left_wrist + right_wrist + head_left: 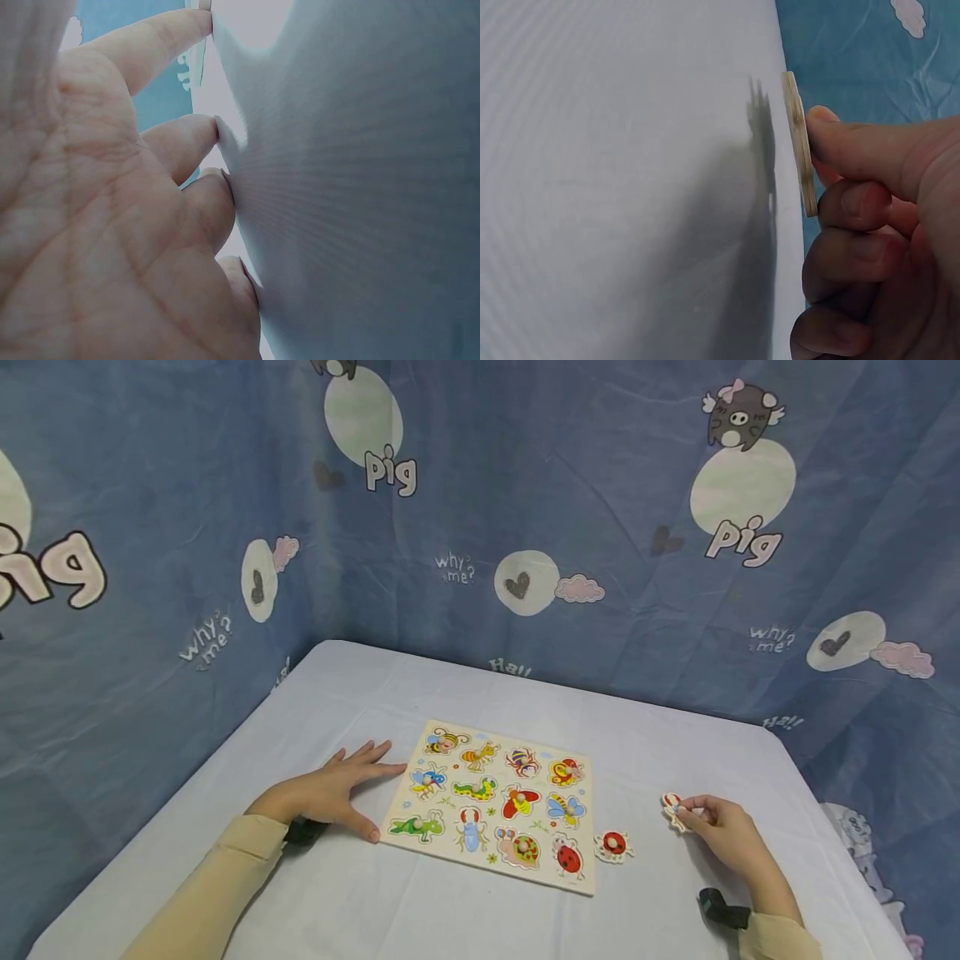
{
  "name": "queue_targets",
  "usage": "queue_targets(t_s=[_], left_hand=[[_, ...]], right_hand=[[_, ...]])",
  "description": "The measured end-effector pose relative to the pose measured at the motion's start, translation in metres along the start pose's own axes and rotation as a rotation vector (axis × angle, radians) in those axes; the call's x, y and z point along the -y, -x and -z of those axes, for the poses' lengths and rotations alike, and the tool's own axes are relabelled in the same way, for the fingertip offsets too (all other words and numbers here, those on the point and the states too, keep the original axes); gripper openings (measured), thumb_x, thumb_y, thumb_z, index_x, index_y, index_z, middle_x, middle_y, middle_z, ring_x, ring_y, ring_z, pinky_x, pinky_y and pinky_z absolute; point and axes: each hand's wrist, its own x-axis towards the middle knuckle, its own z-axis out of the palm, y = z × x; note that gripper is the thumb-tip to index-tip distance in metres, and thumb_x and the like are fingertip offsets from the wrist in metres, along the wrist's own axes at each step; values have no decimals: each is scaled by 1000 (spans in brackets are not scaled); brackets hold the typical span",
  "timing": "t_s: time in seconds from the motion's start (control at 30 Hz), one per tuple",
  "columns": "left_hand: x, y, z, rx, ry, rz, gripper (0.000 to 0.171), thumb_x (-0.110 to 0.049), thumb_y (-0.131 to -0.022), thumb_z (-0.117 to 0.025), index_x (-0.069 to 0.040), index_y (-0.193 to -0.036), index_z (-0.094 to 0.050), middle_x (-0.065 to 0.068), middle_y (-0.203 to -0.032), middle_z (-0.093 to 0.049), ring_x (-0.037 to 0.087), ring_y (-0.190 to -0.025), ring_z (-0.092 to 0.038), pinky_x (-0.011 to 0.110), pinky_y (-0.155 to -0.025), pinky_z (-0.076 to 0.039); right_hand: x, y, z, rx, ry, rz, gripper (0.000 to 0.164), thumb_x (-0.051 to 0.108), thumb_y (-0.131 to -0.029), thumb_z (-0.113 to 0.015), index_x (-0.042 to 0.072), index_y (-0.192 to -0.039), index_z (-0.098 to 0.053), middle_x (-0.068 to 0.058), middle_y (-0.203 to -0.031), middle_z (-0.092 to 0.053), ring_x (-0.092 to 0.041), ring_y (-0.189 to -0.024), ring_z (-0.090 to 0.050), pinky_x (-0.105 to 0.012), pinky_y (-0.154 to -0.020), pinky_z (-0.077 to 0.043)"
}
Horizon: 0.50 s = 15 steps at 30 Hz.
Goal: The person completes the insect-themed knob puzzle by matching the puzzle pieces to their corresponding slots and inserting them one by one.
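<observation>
A wooden insect puzzle board (447, 852) lies on the white table. My left hand (333, 789) is spread flat beside it, thumb and forefinger at the board's left edge. In the left wrist view, fingertips (201, 22) rest along the white surface. Between thumb and fingers my right hand (723, 835) pinches a beetle puzzle piece (670, 806) with red horns, over the table right of the board. The right wrist view shows this piece (801, 142) edge-on above its shadow. A ladybug puzzle piece (613, 845) with a knob lies just off the board's right edge.
Several knobbed insect pieces, such as a caterpillar (474, 788), sit in the board. Its beetle (470, 833) and ladybug (567, 858) spots show pictures without knobs. Blue printed curtains (450, 518) surround the table (360, 693) at the back and sides.
</observation>
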Motion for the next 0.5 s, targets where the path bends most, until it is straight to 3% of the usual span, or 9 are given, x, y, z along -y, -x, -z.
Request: queue_targets(t_s=[0.5], left_hand=[[0,1,0,-13,-1,-4,111,-54,-67,-99,-21,-162,-50,23,-179,-17,53,-166,-5,80,-127,2]], right_hand=[[19,-5,-4,-29,-54,-5,39,32,-104,-72,-3,-120,-73,4,-69,-47,-8,-59,-39,-25,-53,-33]])
